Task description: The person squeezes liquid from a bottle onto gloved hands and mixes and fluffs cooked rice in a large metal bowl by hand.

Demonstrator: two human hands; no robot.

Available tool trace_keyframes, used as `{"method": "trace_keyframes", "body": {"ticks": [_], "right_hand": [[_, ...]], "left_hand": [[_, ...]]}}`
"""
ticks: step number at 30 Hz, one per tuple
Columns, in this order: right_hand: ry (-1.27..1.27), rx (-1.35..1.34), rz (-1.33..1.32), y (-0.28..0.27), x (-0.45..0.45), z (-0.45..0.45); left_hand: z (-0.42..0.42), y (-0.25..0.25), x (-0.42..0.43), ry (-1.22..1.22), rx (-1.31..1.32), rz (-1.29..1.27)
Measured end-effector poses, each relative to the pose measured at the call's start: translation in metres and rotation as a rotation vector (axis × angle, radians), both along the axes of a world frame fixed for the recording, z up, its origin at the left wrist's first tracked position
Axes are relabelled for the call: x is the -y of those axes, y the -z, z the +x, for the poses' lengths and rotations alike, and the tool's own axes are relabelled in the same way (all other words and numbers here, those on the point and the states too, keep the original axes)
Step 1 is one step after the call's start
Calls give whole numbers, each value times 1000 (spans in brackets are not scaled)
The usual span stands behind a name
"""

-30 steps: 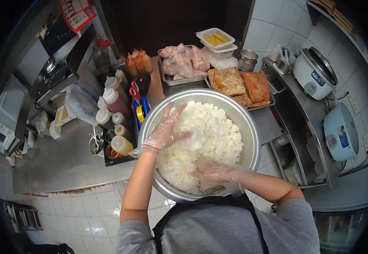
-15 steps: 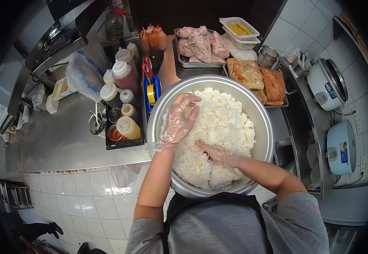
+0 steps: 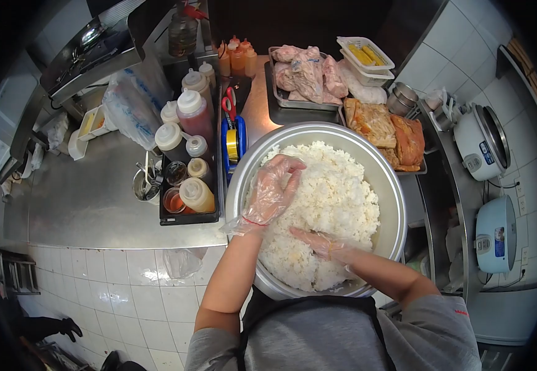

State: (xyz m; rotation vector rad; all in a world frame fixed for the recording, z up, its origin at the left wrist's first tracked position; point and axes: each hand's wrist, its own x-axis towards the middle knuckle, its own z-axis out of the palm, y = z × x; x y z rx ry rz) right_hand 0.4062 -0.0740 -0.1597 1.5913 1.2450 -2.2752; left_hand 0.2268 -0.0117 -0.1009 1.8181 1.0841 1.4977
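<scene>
A wide metal pot (image 3: 395,213) of cooked white rice (image 3: 336,185) stands right in front of me. My left hand (image 3: 274,191), in a clear plastic glove with a red band at the wrist, is over the left part of the rice. Its fingers are curved, with a gap between them and the thumb, and nothing shows in it. My right hand (image 3: 321,243), gloved too, with a yellowish band, is pushed into the rice lower down. Rice hides most of its fingers, so their grip does not show.
Left of the pot stand a black tray (image 3: 188,218) of sauce bottles, red-handled scissors (image 3: 229,102) and yellow tape (image 3: 231,144). Behind are a tray of bagged raw meat (image 3: 305,74), browned slabs of meat (image 3: 370,123) and white baskets (image 3: 367,59). Rice cookers (image 3: 496,235) stand at right.
The whole view has shifted slightly, so the pot and counter appear a little further right and lower. Both hands keep nearly the same pose at the rice.
</scene>
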Motion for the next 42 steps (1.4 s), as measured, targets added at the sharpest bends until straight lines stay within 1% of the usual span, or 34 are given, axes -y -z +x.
{"method": "trace_keyframes", "body": {"ticks": [1,3,4,7,9,11,13,19,22,25,27,28,29,30,32,33,34,35,36,38,39,40,42], "right_hand": [[7,16,-30,14,-1,1],[107,-91,-44,68,-4,13],[155,-140,-49,83,-6,17],[249,-57,-59,23,-10,0],[264,-68,-89,34,-12,1],[254,9,-84,31,-12,0],[211,166,-46,16,-12,-6],[240,-101,-137,57,-18,6],[225,-280,-304,78,-22,8],[247,-237,-232,33,-20,-3],[162,-360,235,74,-9,19],[133,-349,290,91,-7,31],[105,-337,345,90,-6,33],[91,-254,224,35,-7,18],[-36,-297,336,35,-9,22],[-150,-425,570,87,-12,41],[-264,-551,803,115,-14,52],[-59,-457,436,95,-16,42],[139,-352,68,48,-18,21],[335,-331,-281,33,-17,15],[337,-426,-260,45,-14,18],[362,-485,-259,54,-13,24],[436,-570,-282,41,-8,26]], "left_hand": [[0,-1,0,0,2,-9],[-1,0,0,9,-10,-48],[-1,-1,-1,15,5,-46],[0,-2,-3,37,25,-55],[-1,-3,-3,46,32,-58],[-3,-3,-2,41,39,-54],[-3,-3,-1,36,35,-60],[-4,0,3,25,47,-61],[-3,4,1,27,74,-22],[-4,2,3,38,106,-34],[-5,1,4,35,107,-45],[-5,1,4,30,97,-44],[-5,2,5,26,89,-43],[-5,5,5,45,82,-74],[-7,10,8,83,69,-135],[-11,5,13,125,7,-161],[-18,-7,23,167,-55,-188],[-26,-18,35,210,-117,-217],[-36,-27,47,310,-172,-300],[-55,-31,74,430,-263,-371],[-58,-32,86,489,-308,-408],[-54,-32,98,450,-453,-402],[-46,-32,117,371,-740,-387]]}}
